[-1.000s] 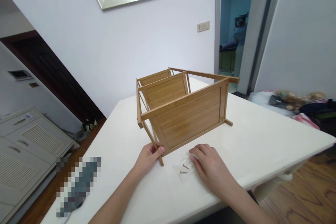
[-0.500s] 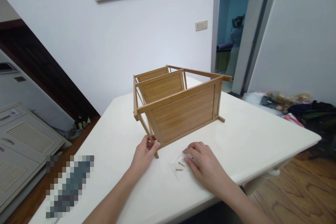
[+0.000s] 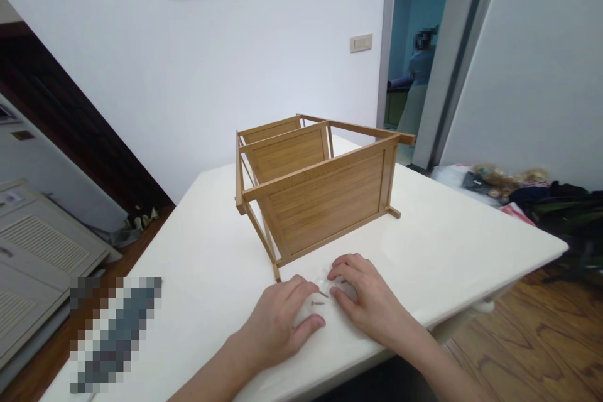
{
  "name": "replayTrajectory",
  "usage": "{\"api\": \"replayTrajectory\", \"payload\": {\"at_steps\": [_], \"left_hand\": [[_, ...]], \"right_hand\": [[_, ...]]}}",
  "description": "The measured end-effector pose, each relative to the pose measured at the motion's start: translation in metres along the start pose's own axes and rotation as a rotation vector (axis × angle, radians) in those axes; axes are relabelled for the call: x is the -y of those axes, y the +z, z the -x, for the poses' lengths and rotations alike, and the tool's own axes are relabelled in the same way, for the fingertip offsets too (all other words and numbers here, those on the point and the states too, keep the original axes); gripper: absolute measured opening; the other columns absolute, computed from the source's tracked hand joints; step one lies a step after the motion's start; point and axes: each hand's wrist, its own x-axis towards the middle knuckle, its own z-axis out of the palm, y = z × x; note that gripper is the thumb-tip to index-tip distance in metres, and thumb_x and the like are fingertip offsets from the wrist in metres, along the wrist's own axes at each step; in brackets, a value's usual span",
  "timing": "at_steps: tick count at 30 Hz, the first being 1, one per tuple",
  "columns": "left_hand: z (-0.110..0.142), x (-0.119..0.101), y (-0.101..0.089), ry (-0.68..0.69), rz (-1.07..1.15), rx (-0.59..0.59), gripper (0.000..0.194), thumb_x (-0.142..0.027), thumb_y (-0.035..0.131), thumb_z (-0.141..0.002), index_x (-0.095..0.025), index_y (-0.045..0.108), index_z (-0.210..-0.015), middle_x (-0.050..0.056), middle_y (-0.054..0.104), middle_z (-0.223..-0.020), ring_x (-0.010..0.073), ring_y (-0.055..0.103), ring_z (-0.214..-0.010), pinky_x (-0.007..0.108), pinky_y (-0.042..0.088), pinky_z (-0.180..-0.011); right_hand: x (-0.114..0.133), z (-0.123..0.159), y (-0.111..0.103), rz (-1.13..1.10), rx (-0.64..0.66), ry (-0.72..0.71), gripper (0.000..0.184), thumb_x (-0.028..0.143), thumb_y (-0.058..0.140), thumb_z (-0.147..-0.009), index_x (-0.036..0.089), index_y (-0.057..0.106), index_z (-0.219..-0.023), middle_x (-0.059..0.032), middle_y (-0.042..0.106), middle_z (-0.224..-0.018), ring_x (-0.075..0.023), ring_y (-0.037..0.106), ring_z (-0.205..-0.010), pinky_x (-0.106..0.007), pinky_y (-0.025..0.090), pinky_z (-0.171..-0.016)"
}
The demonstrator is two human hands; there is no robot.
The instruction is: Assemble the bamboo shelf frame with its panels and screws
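On the white table lies a small clear plastic bag (image 3: pixel 322 282) with two thin screws (image 3: pixel 318 303) showing in or on it. My right hand (image 3: pixel 362 289) is at the bag's right side, fingers curled and thumb close to the fingertips, gripping its plastic. My left hand (image 3: pixel 287 320) is at the bag's left side, thumb and fingers apart around the screws, covering part of the bag. Just beyond both hands a wooden shelf rack (image 3: pixel 330 201) rests on its side, its panels upright and one leg end close to my left hand. Neither hand touches it.
The white table (image 3: pixel 447 232) extends to both sides, with a blurred-out dark object (image 3: pixel 120 333) at its left front. A wall stands behind the rack. Bags and clothes (image 3: pixel 518 191) are piled at the right. A person (image 3: pixel 419 75) is beyond the doorway.
My left hand has let go of the rack's leg and moved right and nearer, over to the bag's left side. My right hand stays at the bag. The rack has hardly moved.
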Motion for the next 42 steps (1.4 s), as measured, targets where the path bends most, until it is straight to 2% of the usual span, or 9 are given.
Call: {"api": "replayTrajectory", "payload": {"at_steps": [3, 7, 12, 16, 20, 24, 28, 33, 42], "left_hand": [[-0.002, -0.003, 0.002, -0.066, 0.007, 0.106, 0.025, -0.035, 0.058, -0.088, -0.021, 0.055, -0.109, 0.007, 0.064, -0.097, 0.0202, 0.062, -0.088, 0.034, 0.052, -0.077], [-0.002, 0.002, 0.003, -0.141, -0.01, 0.102, 0.023, -0.033, 0.056, -0.09, -0.02, 0.057, -0.109, 0.008, 0.062, -0.102, 0.0213, 0.06, -0.093, 0.037, 0.052, -0.082], [-0.004, 0.004, 0.001, -0.139, -0.024, 0.096, 0.024, -0.034, 0.051, -0.093, -0.02, 0.058, -0.111, 0.008, 0.063, -0.105, 0.0217, 0.061, -0.095, 0.039, 0.052, -0.084], [-0.005, 0.003, 0.004, -0.152, -0.014, 0.035, 0.022, -0.027, 0.042, -0.097, -0.018, 0.059, -0.107, 0.008, 0.065, -0.098, 0.0198, 0.062, -0.092, 0.036, 0.053, -0.083], [-0.009, 0.004, 0.009, -0.178, 0.0, 0.002, 0.027, -0.016, 0.038, -0.096, -0.018, 0.061, -0.11, 0.007, 0.065, -0.096, 0.017, 0.063, -0.086, 0.031, 0.054, -0.078], [-0.018, 0.002, 0.01, -0.219, -0.016, 0.071, 0.032, -0.012, 0.04, -0.094, -0.021, 0.062, -0.116, 0.004, 0.065, -0.093, 0.0156, 0.064, -0.083, 0.029, 0.054, -0.077], [-0.027, -0.001, 0.007, -0.278, -0.036, 0.127, 0.026, -0.017, 0.044, -0.094, -0.022, 0.069, -0.102, 0.003, 0.066, -0.09, 0.0161, 0.065, -0.082, 0.029, 0.053, -0.077], [-0.035, -0.004, 0.001, -0.298, -0.114, 0.198, 0.025, -0.015, 0.045, -0.093, -0.019, 0.07, -0.09, 0.004, 0.066, -0.085, 0.0163, 0.064, -0.078, 0.027, 0.052, -0.072], [-0.031, -0.009, 0.007, -0.243, -0.227, 0.161, 0.019, -0.008, 0.041, -0.089, -0.016, 0.058, -0.091, 0.007, 0.063, -0.09, 0.0199, 0.062, -0.08, 0.033, 0.053, -0.071]], "right_hand": [[0.001, 0.0, 0.0, 0.027, 0.037, 0.002, 0.025, 0.011, 0.066, -0.077, 0.022, 0.064, -0.099, -0.0037, 0.061, -0.103, -0.021, 0.054, -0.101, -0.039, 0.041, -0.09], [0.003, -0.001, 0.001, 0.118, 0.054, 0.007, 0.019, 0.016, 0.065, -0.082, 0.022, 0.066, -0.099, -0.0044, 0.062, -0.102, -0.0222, 0.053, -0.1, -0.04, 0.04, -0.088], [0.005, -0.001, 0.001, 0.147, 0.051, -0.022, 0.017, 0.02, 0.062, -0.086, 0.021, 0.065, -0.102, -0.0061, 0.063, -0.102, -0.0236, 0.054, -0.1, -0.041, 0.042, -0.087], [-0.003, 0.001, 0.002, 0.096, -0.059, 0.0, 0.018, 0.018, 0.051, -0.09, 0.019, 0.064, -0.103, -0.0085, 0.062, -0.101, -0.0229, 0.056, -0.097, -0.04, 0.045, -0.086], [-0.012, 0.001, 0.003, 0.078, -0.123, 0.09, 0.019, 0.015, 0.049, -0.087, 0.018, 0.063, -0.099, -0.0079, 0.061, -0.09, -0.0231, 0.057, -0.091, -0.041, 0.047, -0.083], [-0.012, 0.0, 0.002, 0.081, -0.105, 0.117, 0.021, 0.016, 0.051, -0.085, 0.017, 0.064, -0.102, -0.0078, 0.06, -0.09, -0.0236, 0.057, -0.092, -0.041, 0.048, -0.083], [-0.007, 0.0, 0.001, 0.104, -0.038, 0.076, 0.026, 0.016, 0.049, -0.087, 0.02, 0.066, -0.106, -0.0071, 0.06, -0.092, -0.0222, 0.056, -0.092, -0.039, 0.046, -0.083], [-0.003, -0.002, 0.002, 0.231, 0.027, 0.026, 0.024, 0.016, 0.05, -0.087, 0.022, 0.071, -0.096, -0.0071, 0.06, -0.087, -0.022, 0.056, -0.085, -0.037, 0.044, -0.076], [-0.012, -0.004, 0.006, 0.223, 0.036, -0.028, 0.027, 0.018, 0.045, -0.091, 0.02, 0.072, -0.095, -0.0084, 0.064, -0.086, -0.0216, 0.06, -0.081, -0.037, 0.048, -0.074]]}}
